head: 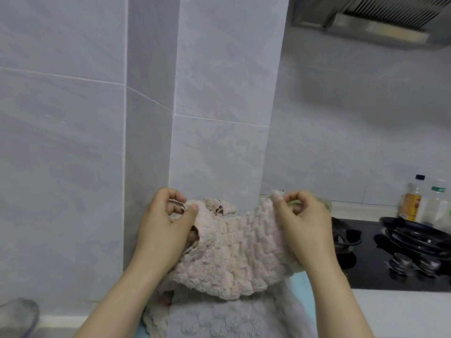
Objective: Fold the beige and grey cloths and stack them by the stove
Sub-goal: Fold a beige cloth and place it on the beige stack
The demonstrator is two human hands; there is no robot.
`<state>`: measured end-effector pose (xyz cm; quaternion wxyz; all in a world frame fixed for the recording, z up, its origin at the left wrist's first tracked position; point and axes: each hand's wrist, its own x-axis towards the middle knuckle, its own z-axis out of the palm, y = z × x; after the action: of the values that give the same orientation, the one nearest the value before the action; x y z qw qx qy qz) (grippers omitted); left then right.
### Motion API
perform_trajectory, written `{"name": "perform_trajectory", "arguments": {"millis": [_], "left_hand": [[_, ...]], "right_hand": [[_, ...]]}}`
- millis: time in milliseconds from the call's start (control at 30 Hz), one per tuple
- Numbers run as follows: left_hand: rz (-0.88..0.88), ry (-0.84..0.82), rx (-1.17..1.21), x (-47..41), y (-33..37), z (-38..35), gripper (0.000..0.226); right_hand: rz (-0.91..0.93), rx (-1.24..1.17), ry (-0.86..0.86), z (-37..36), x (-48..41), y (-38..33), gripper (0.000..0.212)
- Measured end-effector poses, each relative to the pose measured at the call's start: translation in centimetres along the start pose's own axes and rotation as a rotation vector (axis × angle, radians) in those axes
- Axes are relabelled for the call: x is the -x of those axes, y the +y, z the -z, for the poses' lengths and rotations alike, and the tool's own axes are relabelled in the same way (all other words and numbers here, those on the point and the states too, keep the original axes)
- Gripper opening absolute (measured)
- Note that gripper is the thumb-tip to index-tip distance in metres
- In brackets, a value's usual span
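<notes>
Grey cloth (231,320) nearest; left hand (166,228), right hand (305,223) raised above, fingers (192,211) pinching upper corners of beige cloth (234,252).

A: The beige cloth (231,252), left of the stove (366,279)?
B: Matt, nubby terry; grey cloth (227,318), also left of it, matt plush.
A: The stove itself?
B: Glossy black top, shiny metal knobs (401,261); hood (380,30) above it, brushed metal.

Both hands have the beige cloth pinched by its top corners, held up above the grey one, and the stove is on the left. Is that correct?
Not quite. The stove is on the right, not the left, as the head view shows. The rest holds: the left hand and right hand pinch the beige cloth by its top corners, above the grey cloth.
</notes>
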<state>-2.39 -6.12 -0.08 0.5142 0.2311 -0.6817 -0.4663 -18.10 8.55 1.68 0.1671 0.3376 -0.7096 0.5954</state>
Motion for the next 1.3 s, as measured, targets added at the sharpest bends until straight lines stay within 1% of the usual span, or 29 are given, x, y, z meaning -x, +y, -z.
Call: {"name": "perform_trajectory", "arguments": {"millis": [100,167,233,367,567,733,800,867,933,1067,1233,1300], "left_hand": [[0.083,-0.074,0.133,0.3,0.3,-0.4,0.014],[0.108,-0.116,0.198,0.4,0.6,-0.6,0.016],[0.123,-0.142,0.242,0.4,0.9,-0.5,0.020],[0.135,-0.161,0.275,0.4,1.4,-0.1,0.028],[0.096,-0.118,0.226,0.4,1.3,-0.3,0.024],[0.076,-0.136,0.210,0.4,1.1,-0.5,0.023],[0.090,-0.139,0.232,0.3,1.0,-0.5,0.021],[0.123,-0.147,0.290,0.2,1.0,-0.5,0.020],[0.155,-0.170,0.322,0.3,1.2,-0.5,0.025],[0.176,-0.197,0.322,0.5,1.4,-0.5,0.030],[0.179,-0.156,0.295,0.4,1.2,-0.4,0.023],[0.192,-0.148,0.297,0.3,1.3,-0.3,0.018]], "right_hand": [[0.025,-0.045,-0.174,-1.2,0.8,-1.6,0.022],[0.006,-0.079,-0.295,-1.9,1.4,-2.3,0.019],[-0.027,-0.112,-0.374,-2.3,1.9,-2.7,0.015],[-0.087,-0.269,-0.438,-2.5,2.3,-3.6,0.014],[-0.110,-0.456,-0.440,-2.5,2.4,-4.5,0.011],[-0.153,-0.544,-0.621,-2.6,2.7,-4.6,0.015],[-0.164,-0.561,-0.659,-2.4,2.7,-4.4,0.016],[-0.149,-0.534,-0.663,-2.4,2.6,-4.0,0.013],[-0.125,-0.477,-0.632,-2.7,2.5,-3.6,0.010],[-0.113,-0.424,-0.563,-3.3,2.5,-3.0,0.008],[-0.105,-0.394,-0.567,-3.2,2.3,-3.0,0.010],[-0.113,-0.373,-0.485,-3.0,2.1,-2.8,0.011]]}}
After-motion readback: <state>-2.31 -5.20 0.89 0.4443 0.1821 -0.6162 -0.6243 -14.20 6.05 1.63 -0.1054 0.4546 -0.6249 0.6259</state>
